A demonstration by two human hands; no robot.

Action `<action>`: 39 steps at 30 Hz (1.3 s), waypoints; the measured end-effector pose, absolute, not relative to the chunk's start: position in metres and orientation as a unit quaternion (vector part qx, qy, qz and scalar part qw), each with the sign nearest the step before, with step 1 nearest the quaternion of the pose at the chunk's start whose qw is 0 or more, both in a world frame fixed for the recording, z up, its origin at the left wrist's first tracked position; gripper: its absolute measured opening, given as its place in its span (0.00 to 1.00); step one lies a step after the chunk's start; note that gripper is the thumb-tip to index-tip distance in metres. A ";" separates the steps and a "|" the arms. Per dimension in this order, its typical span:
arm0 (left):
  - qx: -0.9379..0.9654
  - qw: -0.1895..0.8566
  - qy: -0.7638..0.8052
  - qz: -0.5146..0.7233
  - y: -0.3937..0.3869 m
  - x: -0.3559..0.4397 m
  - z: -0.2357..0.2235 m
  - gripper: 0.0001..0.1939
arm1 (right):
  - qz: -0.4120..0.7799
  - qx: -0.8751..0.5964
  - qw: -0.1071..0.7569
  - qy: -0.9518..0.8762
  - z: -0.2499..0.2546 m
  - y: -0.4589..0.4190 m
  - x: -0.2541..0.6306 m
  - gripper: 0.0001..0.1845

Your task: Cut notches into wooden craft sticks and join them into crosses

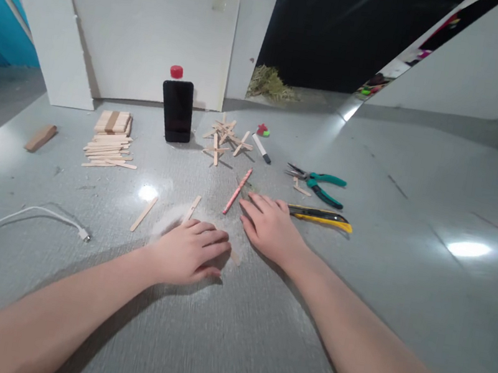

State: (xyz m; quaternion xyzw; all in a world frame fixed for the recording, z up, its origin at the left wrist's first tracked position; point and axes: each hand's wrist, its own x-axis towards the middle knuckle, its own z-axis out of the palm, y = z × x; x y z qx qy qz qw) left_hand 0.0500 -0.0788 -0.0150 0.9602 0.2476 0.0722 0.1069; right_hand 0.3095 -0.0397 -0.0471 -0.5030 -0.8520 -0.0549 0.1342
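A black smartphone [176, 111] stands in front of a red-capped bottle [176, 72], white boards [154, 39] behind; a white cable [12, 214] curves over the surface [187, 340]; dried greenery [269, 84] lies farther back.

Left hand: palm and thumb-side underside hidden from view; whether anything is held beneath the left hand [193, 253] cannot be told.
Stick: lower end of the wooden stick [192, 208] covered by that hand.
Cutter: front end of the yellow-and-black cutter [324, 218] hidden behind the right hand [271, 225].
Bottle: mostly blocked by the phone [176, 111] (only the red cap [176, 71] is clearly shown).
Cable: white cable [12, 215] cut off by the left edge.
Forearms: both cropped at the picture's bottom.
Small piece: red-and-green piece [263, 130] too small to be identified.
Strip: colourful shapes in the shiny strip [389, 76] blurred.
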 end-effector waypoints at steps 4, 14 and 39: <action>0.955 0.110 0.263 0.080 -0.079 0.050 -0.016 0.28 | -0.033 -0.481 0.143 -0.864 -0.041 -0.043 0.307 0.16; 0.916 0.086 0.377 0.109 -0.075 0.047 -0.024 0.30 | 0.005 -0.468 0.215 -0.857 -0.045 -0.046 0.303 0.15; 0.892 0.131 0.351 0.252 -0.070 0.040 -0.029 0.11 | 0.217 -0.275 0.319 -0.881 -0.034 -0.069 0.300 0.14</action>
